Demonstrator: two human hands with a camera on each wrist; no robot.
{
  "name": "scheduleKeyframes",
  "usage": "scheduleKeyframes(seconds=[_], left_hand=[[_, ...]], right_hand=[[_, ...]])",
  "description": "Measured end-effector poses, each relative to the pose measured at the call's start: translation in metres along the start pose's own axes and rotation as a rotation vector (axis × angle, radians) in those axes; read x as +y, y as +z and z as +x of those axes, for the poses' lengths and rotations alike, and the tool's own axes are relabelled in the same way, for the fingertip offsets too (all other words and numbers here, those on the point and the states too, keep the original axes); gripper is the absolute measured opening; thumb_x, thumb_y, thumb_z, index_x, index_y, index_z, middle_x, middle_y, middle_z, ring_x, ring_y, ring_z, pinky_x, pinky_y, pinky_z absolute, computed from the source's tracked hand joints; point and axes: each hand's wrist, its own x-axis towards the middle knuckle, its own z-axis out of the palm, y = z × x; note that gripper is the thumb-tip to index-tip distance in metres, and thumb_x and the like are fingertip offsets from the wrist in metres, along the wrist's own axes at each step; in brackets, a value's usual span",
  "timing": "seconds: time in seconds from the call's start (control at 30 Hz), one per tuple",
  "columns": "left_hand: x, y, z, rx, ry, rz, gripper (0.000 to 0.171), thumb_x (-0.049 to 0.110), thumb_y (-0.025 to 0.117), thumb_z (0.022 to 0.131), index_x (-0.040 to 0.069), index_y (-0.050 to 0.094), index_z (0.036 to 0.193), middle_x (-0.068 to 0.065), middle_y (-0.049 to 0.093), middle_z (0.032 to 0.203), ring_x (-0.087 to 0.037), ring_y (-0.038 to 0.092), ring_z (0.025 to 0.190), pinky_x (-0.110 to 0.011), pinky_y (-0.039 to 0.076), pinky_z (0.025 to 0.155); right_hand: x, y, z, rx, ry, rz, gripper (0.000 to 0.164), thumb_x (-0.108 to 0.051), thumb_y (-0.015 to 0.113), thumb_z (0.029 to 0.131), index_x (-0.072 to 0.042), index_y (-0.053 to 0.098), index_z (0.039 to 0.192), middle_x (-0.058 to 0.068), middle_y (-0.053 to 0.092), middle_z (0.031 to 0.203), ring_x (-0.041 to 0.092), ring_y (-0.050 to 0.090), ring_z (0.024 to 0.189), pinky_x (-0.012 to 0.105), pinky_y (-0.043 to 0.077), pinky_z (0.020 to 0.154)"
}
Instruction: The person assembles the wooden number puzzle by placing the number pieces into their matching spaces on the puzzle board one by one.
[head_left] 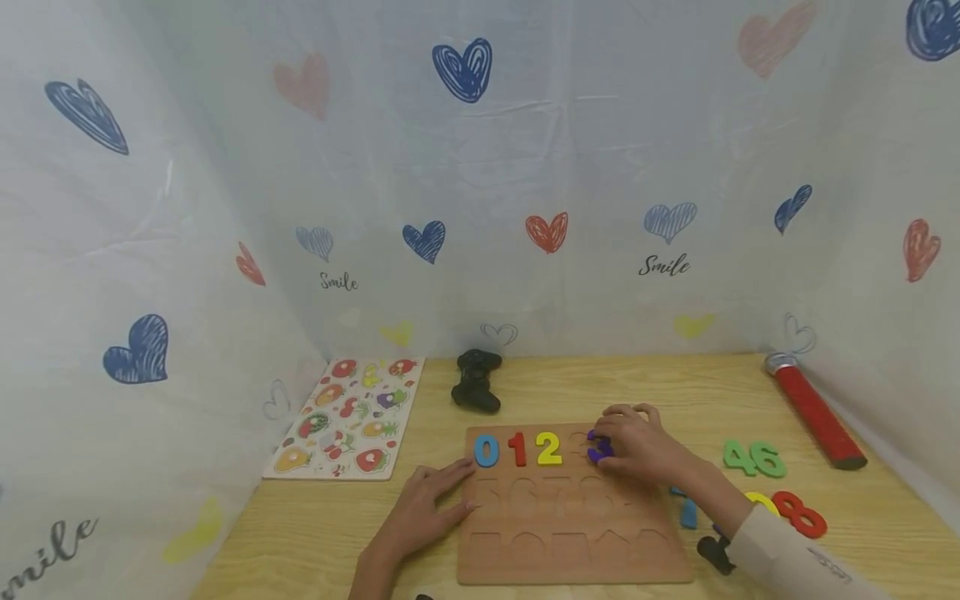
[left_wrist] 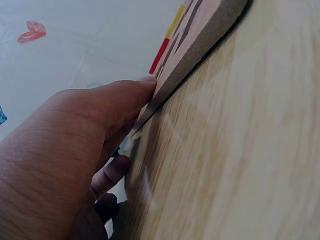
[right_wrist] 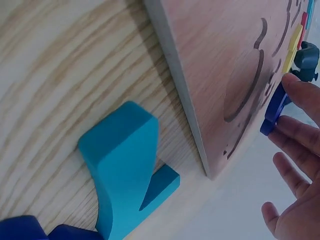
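Observation:
A wooden number puzzle board (head_left: 555, 522) lies on the table with a blue 0 (head_left: 477, 451), a red 1 (head_left: 519, 450) and a yellow 2 (head_left: 551, 457) along its top row. My right hand (head_left: 637, 442) pinches a purple number 3 (right_wrist: 274, 107) between thumb and fingers, over the recess right of the 2. In the right wrist view the other fingers are spread away from it. At the board's left edge, my left hand (head_left: 422, 508) touches with its fingertips; in the left wrist view its thumb (left_wrist: 135, 92) rests against that edge.
Right of the board lie a blue 7 (right_wrist: 125, 170), a green 4 (head_left: 738, 457), a green 6 (head_left: 771, 468) and a red 8 (head_left: 813, 523). Further back are a red tube (head_left: 817, 412), a black game controller (head_left: 476, 382) and a fruit puzzle board (head_left: 300, 465).

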Motion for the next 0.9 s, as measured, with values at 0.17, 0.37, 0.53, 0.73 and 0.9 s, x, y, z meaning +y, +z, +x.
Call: scheduleKeyframes(seconds=[0.17, 0.37, 0.53, 0.73, 0.9], left_hand=[[0.000, 0.000, -0.001, 0.011, 0.008, -0.004, 0.055, 0.051, 0.062, 0.095, 0.021, 0.060, 0.141, 0.008, 0.052, 0.148, -0.008, 0.041, 0.093, -0.034, 0.039, 0.081], [0.002, -0.001, -0.001, 0.007, 0.020, 0.007, 0.054, 0.050, 0.061, 0.096, 0.022, 0.059, 0.142, 0.008, 0.052, 0.148, -0.009, 0.041, 0.093, -0.034, 0.039, 0.081], [0.001, -0.001, -0.001, 0.011, 0.022, 0.007, 0.053, 0.050, 0.062, 0.096, 0.022, 0.060, 0.142, 0.007, 0.053, 0.147, -0.008, 0.041, 0.093, -0.034, 0.038, 0.081], [0.001, -0.001, -0.001, 0.014, 0.022, 0.006, 0.053, 0.050, 0.062, 0.096, 0.023, 0.060, 0.141, 0.008, 0.052, 0.147, -0.008, 0.041, 0.092, -0.033, 0.038, 0.080], [0.001, -0.001, -0.001, 0.010, 0.017, 0.007, 0.053, 0.051, 0.061, 0.096, 0.023, 0.059, 0.142, 0.009, 0.052, 0.148, -0.009, 0.041, 0.093, -0.034, 0.038, 0.080]], right_hand=[[-0.001, 0.001, 0.003, 0.008, -0.023, 0.006, 0.033, -0.025, 0.083, 0.082, -0.010, 0.074, 0.109, 0.003, 0.069, 0.111, 0.034, 0.052, 0.119, 0.066, 0.027, 0.094], [0.000, 0.003, 0.005, -0.012, -0.019, 0.017, 0.031, -0.025, 0.083, 0.083, -0.012, 0.073, 0.109, 0.001, 0.069, 0.111, 0.034, 0.051, 0.120, 0.067, 0.027, 0.094], [0.000, 0.005, 0.009, -0.015, -0.020, 0.032, 0.032, -0.026, 0.083, 0.082, -0.012, 0.073, 0.109, 0.001, 0.069, 0.111, 0.033, 0.052, 0.119, 0.066, 0.027, 0.093], [-0.001, 0.008, 0.012, -0.021, -0.026, 0.026, 0.033, -0.027, 0.084, 0.081, -0.012, 0.074, 0.109, 0.000, 0.069, 0.110, 0.033, 0.052, 0.119, 0.065, 0.028, 0.094], [-0.003, 0.009, 0.016, -0.024, -0.038, 0.034, 0.033, -0.027, 0.083, 0.082, -0.012, 0.074, 0.109, 0.000, 0.069, 0.110, 0.033, 0.052, 0.119, 0.065, 0.027, 0.093]])
